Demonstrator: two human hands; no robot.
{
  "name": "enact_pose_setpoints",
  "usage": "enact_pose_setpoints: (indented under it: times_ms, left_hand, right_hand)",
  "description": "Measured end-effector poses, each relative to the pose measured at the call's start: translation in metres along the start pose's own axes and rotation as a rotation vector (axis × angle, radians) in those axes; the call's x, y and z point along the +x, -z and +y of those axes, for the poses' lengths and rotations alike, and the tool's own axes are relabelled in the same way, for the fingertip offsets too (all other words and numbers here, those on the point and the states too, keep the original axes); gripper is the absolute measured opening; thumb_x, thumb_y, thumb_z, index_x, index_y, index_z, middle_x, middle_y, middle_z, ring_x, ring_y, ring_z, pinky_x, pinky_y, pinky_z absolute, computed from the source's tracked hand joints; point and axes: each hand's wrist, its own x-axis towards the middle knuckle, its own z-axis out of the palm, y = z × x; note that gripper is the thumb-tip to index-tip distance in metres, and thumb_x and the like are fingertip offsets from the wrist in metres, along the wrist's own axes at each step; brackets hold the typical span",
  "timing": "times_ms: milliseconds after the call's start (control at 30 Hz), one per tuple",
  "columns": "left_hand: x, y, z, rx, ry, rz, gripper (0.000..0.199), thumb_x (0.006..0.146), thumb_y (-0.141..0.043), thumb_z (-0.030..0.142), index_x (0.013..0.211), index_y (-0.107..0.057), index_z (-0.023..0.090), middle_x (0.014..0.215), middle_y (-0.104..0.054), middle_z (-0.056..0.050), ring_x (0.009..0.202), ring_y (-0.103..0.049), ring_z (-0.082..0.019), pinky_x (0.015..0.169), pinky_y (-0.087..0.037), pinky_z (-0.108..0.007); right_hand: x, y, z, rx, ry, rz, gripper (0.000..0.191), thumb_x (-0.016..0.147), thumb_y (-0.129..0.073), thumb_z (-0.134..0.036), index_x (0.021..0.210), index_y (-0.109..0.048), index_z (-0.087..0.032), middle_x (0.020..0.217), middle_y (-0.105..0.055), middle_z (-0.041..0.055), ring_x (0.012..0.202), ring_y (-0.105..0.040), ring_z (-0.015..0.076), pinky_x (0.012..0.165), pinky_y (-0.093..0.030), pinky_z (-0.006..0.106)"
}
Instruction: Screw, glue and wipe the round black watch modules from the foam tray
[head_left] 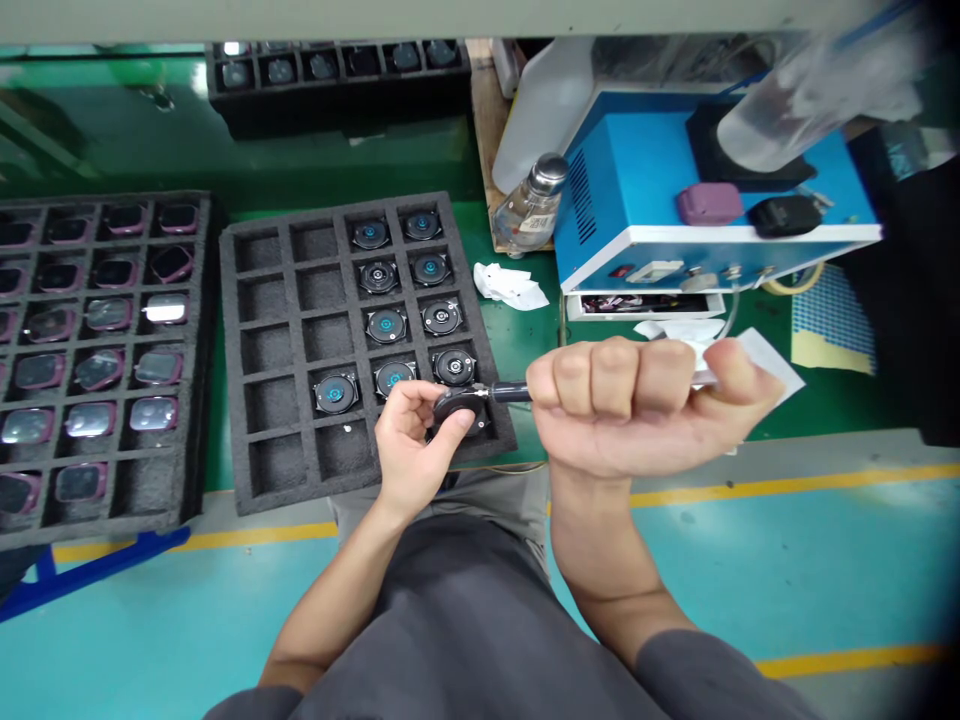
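My left hand (420, 440) pinches a round black watch case (455, 402) by its edge, over the near right corner of a grey foam tray (270, 400). A fist is made by my right hand (637, 405) around a slim black pen-like tool (510, 392); its metal tip points left and reaches the rim of the watch case. Whether the tip touches the rim I cannot tell. Several round watch cases (386, 325) lie in the tray's right-hand compartments, and one (335, 393) sits further left. My right hand hides the tool's rear end.
Left stands a foam tray (193, 400) of square purple-rimmed watch parts. At the back is another filled black tray (337, 95). A blue machine (637, 170) with a hose, a bottle (531, 205), crumpled tissue (510, 286) and a purple case (710, 203) are on the right.
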Motion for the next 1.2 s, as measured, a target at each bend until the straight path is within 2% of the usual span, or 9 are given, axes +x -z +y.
enact_pose_setpoints:
  times_ms: [467,1000,1067,1200]
  left_hand:
    - [0.0006,-0.0008,-0.0008,0.001,0.005,0.035,0.034,0.073,-0.085,0.035,0.088,-0.059,0.020,0.085,-0.066,-0.002,0.077,-0.065,-0.013,0.071,-0.054,-0.025]
    - [0.0012,-0.0005,-0.0033,-0.056,-0.042,0.037,0.032,0.075,-0.085,0.030,0.087,-0.057,0.020,0.086,-0.066,-0.001,0.077,-0.065,-0.012,0.072,-0.051,-0.024]
    - [0.0019,0.0007,-0.0045,-0.045,-0.075,0.039,0.031,0.077,-0.084,0.030,0.092,-0.059,0.021,0.088,-0.066,-0.001,0.080,-0.064,-0.012,0.075,-0.051,-0.024]
    - [0.0036,0.0042,-0.0034,0.083,-0.147,0.003,0.037,0.084,-0.078,0.033,0.116,-0.065,0.023,0.099,-0.066,-0.004,0.092,-0.063,-0.016,0.085,-0.050,-0.028]
  right_hand:
    - [-0.0024,0.0018,-0.0038,-0.068,-0.006,0.069,0.059,0.094,-0.040,-0.049,0.047,-0.018,-0.022,0.037,-0.010,-0.0070,0.032,-0.013,0.0089,0.038,-0.026,0.028]
    - [-0.0034,0.0044,-0.0040,0.004,0.047,0.004,0.055,0.098,-0.030,-0.047,0.050,-0.018,-0.022,0.039,-0.014,-0.0065,0.034,-0.014,0.0087,0.038,-0.025,0.028]
    - [-0.0027,0.0065,-0.0054,0.018,0.065,0.002,0.059,0.098,-0.033,-0.053,0.050,-0.020,-0.022,0.038,-0.014,-0.0070,0.034,-0.013,0.0083,0.038,-0.026,0.028]
    - [-0.0017,0.0095,-0.0098,-0.027,0.076,0.036,0.068,0.091,-0.040,-0.071,0.049,-0.021,-0.022,0.037,-0.013,-0.0079,0.034,-0.012,0.0084,0.038,-0.025,0.028]
